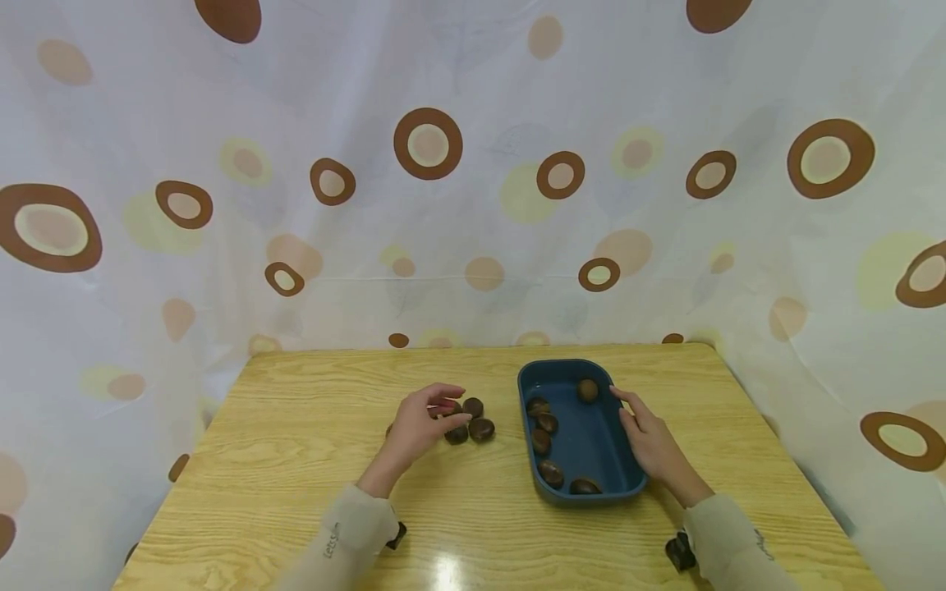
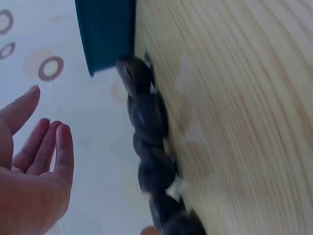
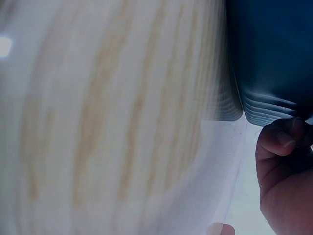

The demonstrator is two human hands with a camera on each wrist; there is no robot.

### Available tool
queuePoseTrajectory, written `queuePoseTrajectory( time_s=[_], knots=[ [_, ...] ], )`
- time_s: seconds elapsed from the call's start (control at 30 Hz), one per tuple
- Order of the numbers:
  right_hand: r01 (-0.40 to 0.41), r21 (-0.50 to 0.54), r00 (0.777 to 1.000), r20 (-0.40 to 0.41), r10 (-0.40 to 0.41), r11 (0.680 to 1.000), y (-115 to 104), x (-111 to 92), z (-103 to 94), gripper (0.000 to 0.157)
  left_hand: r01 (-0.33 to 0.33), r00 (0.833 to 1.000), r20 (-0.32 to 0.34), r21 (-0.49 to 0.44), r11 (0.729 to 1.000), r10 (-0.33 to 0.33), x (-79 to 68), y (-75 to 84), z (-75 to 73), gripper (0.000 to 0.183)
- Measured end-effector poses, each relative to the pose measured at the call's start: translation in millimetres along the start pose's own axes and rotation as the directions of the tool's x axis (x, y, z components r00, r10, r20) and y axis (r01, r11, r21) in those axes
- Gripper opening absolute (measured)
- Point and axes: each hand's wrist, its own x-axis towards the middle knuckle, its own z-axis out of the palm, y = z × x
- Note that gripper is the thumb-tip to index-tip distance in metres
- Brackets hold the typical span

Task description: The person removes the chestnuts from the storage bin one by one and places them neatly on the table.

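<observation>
My left hand [image 1: 417, 419] hovers over a cluster of dark brown, glossy, rounded chestnut-like pieces [image 1: 482, 429] on the table. Its fingers are softly bent, with the thumb apart from them, and nothing is held. In the left wrist view several of these pieces [image 2: 155, 171] form a row beside that hand. To the right stands a deep blue rectangular container [image 1: 584, 443] with more brown pieces [image 1: 550, 473] inside, mostly along its left side. My right hand [image 1: 654, 443] rests against the container's right rim, fingers extended along it. The right wrist view partly cuts off this hand.
The wooden table [image 1: 296, 460] has a far edge against a patterned curtain [image 1: 473, 205], which also hangs along both sides. One lighter round piece [image 1: 587, 390] lies at the container's far end. Another brown piece is partly hidden behind the left hand.
</observation>
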Motion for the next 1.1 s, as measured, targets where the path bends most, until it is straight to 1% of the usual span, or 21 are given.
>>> queuePoseTrajectory(
  time_s=[0.13, 0.33, 0.47, 0.67, 0.8, 0.87, 0.9, 0.97, 1.1],
  knots=[
    [-0.004, 0.0, 1.0, 0.003, 0.004, 1.0, 1, 0, 0.3, 0.044, -0.045, 0.995, 0.083, -0.048, 0.998, 0.049, 4.9, 7.7, 21.3, 0.039],
    [0.005, -0.003, 1.0, 0.0, -0.005, 1.0, 2, 1, 1.3, 0.044, -0.075, 0.985, 0.148, -0.085, 0.994, 0.087, 9.0, 21.1, 48.2, 0.038],
    [0.011, 0.004, 1.0, -0.003, -0.011, 1.0, 1, 3, 2.4, 0.044, -0.098, 0.974, 0.195, -0.086, 0.991, 0.114, 11.4, 25.9, 64.3, 0.037],
    [-0.01, 0.034, 1.0, 0.026, 0.009, 0.999, -3, 4, 3.9, 0.044, -0.135, 0.952, 0.265, -0.085, 0.987, 0.153, 15.1, 28.1, 89.0, 0.036],
    [-0.028, 0.045, 0.999, 0.031, 0.027, 0.999, -5, 5, 3.0, 0.045, -0.156, 0.94, 0.297, -0.06, 0.986, 0.167, 16.1, 32.6, 99.9, 0.036],
    [-0.038, 0.044, 0.999, 0.031, 0.037, 0.998, -5, 6, 2.3, 0.045, -0.156, 0.941, 0.297, -0.052, 0.986, 0.164, 17.7, 35.9, 103.7, 0.037],
    [-0.041, 0.041, 0.999, 0.031, 0.039, 0.998, -5, 6, 1.9, 0.046, -0.148, 0.943, 0.293, -0.05, 0.988, 0.156, 19.3, 37.6, 105.6, 0.037],
    [-0.045, 0.031, 0.999, 0.027, 0.044, 0.999, -5, 6, 0.5, 0.045, -0.124, 0.953, 0.272, -0.05, 0.991, 0.133, 25.1, 40.6, 110.1, 0.037],
    [-0.04, 0.015, 0.999, 0.017, 0.04, 0.999, -4, 6, -4.0, 0.045, -0.06, 0.979, 0.193, -0.05, 0.997, 0.068, 47.2, 47.0, 126.1, 0.038]
  ],
)
